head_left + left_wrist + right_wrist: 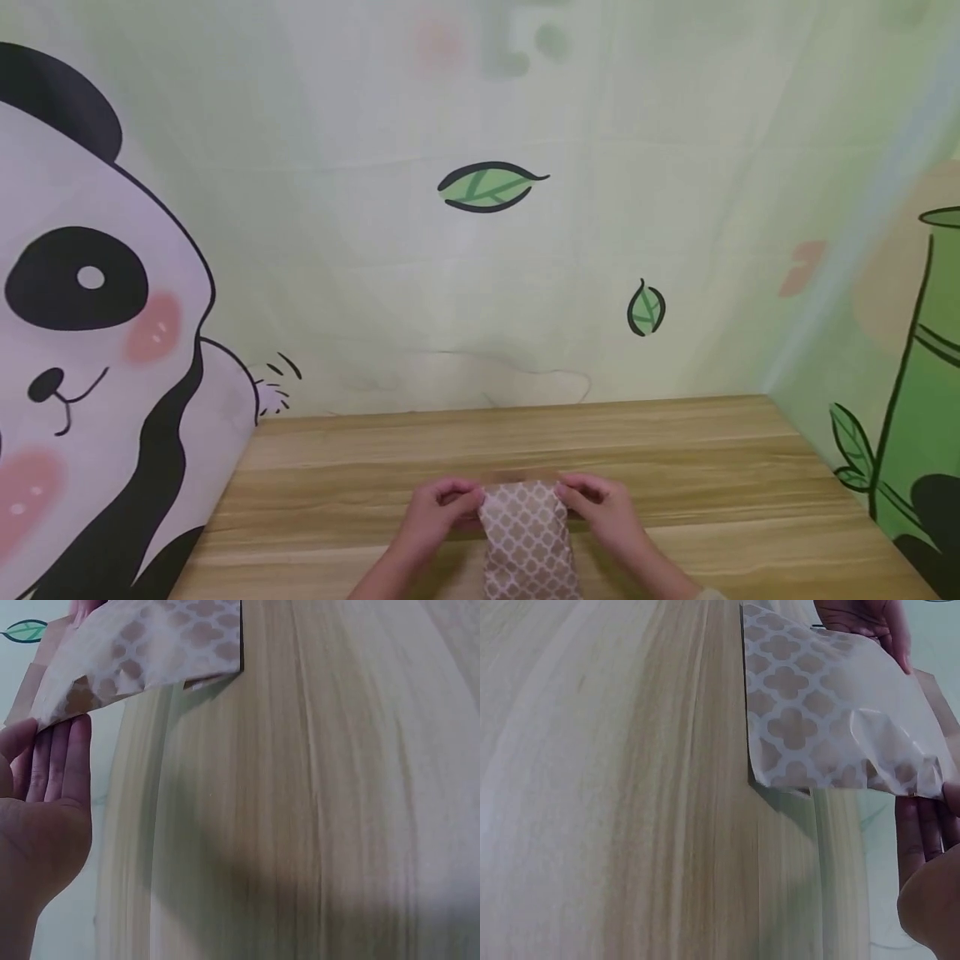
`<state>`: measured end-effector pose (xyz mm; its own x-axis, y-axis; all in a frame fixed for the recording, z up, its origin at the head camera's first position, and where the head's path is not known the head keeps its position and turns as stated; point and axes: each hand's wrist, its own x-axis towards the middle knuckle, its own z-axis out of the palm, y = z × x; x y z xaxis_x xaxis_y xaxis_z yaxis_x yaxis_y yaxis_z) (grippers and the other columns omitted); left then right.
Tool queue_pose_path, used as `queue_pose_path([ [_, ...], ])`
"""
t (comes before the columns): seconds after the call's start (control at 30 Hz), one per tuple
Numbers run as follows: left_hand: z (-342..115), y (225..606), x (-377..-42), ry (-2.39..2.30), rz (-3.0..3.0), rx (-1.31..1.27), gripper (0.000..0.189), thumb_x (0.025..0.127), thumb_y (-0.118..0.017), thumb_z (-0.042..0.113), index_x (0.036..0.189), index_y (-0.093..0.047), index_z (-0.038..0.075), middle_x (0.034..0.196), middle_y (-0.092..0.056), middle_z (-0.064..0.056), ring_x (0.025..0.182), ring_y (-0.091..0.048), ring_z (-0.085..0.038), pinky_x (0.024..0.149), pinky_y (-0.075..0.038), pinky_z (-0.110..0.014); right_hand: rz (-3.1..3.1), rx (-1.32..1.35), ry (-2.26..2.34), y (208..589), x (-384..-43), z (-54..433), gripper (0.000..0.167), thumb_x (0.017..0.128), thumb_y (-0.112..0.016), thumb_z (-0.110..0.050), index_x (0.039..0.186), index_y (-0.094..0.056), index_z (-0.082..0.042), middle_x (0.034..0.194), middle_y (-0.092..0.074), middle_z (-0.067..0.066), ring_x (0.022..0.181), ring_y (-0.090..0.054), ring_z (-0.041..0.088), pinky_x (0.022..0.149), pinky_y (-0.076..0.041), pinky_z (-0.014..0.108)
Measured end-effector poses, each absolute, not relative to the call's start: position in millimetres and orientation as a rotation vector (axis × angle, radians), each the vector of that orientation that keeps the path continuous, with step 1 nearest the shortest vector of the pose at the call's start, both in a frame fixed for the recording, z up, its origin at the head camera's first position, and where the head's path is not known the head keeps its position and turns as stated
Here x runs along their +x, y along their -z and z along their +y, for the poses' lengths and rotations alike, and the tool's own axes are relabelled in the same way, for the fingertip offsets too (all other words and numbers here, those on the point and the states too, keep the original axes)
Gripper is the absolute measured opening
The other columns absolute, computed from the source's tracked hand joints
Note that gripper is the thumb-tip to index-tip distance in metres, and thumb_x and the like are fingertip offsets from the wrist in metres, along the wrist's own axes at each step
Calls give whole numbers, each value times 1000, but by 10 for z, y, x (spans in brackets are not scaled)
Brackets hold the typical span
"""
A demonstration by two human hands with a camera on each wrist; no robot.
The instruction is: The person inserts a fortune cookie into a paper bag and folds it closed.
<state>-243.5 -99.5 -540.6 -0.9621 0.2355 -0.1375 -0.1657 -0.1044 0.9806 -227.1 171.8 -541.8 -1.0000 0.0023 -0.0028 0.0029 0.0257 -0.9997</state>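
A flat paper bag [528, 533], tan with a white quatrefoil lattice, lies lengthwise toward me over the table. At its far left corner my left hand [441, 510] pinches the edge between thumb and fingers. My right hand [606, 510] grips the far right corner the same way. In the left wrist view the fingers of the left hand [56, 795] lie under the bag [161, 641], thumb on top. The right wrist view has the right hand [934, 877] holding the creased edge of the bag [795, 697], and a plain brown strip [937, 697] shows past its far end.
The wood-grain table [360, 450] runs back to a pale green cloth backdrop [337, 250] printed with leaves. A printed panda [82, 275] fills the left side, and printed bamboo [926, 417] stands at the right.
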Motion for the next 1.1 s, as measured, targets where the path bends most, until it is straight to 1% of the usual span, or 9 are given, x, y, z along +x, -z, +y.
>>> queue_pose_path([
  [0.17, -964, 5356, -2394, -2141, 1859, 97, 21, 103, -69, 10, 114, -72, -8, 99, -78, -7, 90, -77, -19, 88, -65, -42, 2254, -14, 2201, 5424, -2260, 1760, 25, 98, -73, 1, 119, -71, 15, 105, -77, 19, 86, -72, 11, 80, -64, 28],
  [0.27, -935, 5310, -2383, -2130, 1832, 102, 28, 106, -61, 17, 113, -71, -8, 97, -77, -8, 89, -76, -19, 86, -65, -40, 2275, -16, 2197, 5421, -2256, 1771, 23, 97, -73, 3, 117, -72, 14, 104, -77, 19, 85, -72, 11, 78, -64, 27],
  [0.33, -915, 5280, -2383, -2106, 1832, 85, 32, 108, -58, 25, 108, -71, -5, 94, -77, -7, 86, -75, -18, 84, -65, -37, 2288, -20, 2188, 5416, -2252, 1774, 22, 97, -73, 3, 117, -73, 13, 103, -77, 19, 84, -71, 11, 78, -64, 27],
  [0.43, -893, 5243, -2383, -2062, 1851, 56, 37, 110, -57, 34, 102, -70, 0, 89, -75, -5, 82, -74, -16, 81, -65, -35, 2315, -31, 2172, 5407, -2252, 1774, 22, 96, -73, 2, 116, -73, 13, 103, -77, 20, 84, -71, 11, 78, -63, 26],
  [0.5, -887, 5226, -2382, -2031, 1872, 51, 40, 110, -58, 37, 102, -71, 0, 88, -75, -5, 80, -74, -16, 80, -65, -35, 2333, -38, 2168, 5407, -2255, 1774, 22, 96, -74, 2, 115, -74, 12, 103, -77, 21, 84, -71, 11, 78, -63, 26],
  [0.67, -897, 5219, -2379, -1978, 1917, 97, 45, 109, -62, 36, 115, -73, -7, 89, -77, -7, 81, -75, -17, 81, -65, -36, 2333, -34, 2169, 5399, -2256, 1764, 21, 96, -74, 3, 114, -74, 13, 101, -77, 21, 83, -71, 11, 78, -63, 25],
  [0.77, -914, 5218, -2379, -1964, 1924, 139, 46, 108, -65, 36, 119, -72, -8, 92, -78, -8, 83, -76, -17, 83, -65, -36, 2330, -25, 2166, 5391, -2252, 1764, 20, 96, -73, 4, 114, -74, 13, 99, -77, 19, 82, -71, 11, 77, -63, 25],
  [0.97, -940, 5209, -2383, -1968, 1896, 202, 37, 106, -68, 27, 114, -73, -9, 95, -79, -10, 84, -76, -17, 85, -65, -38, 2345, -3, 2146, 5381, -2257, 1772, 20, 96, -74, 2, 114, -74, 12, 97, -77, 15, 82, -70, 12, 76, -63, 25],
  [1.1, -957, 5217, -2385, -1962, 1885, 231, 33, 105, -69, 21, 113, -73, -11, 98, -80, -13, 86, -78, -20, 87, -65, -42, 2339, 18, 2133, 5387, -2264, 1782, 21, 97, -74, 1, 115, -75, 11, 99, -77, 16, 83, -70, 13, 77, -63, 25],
])
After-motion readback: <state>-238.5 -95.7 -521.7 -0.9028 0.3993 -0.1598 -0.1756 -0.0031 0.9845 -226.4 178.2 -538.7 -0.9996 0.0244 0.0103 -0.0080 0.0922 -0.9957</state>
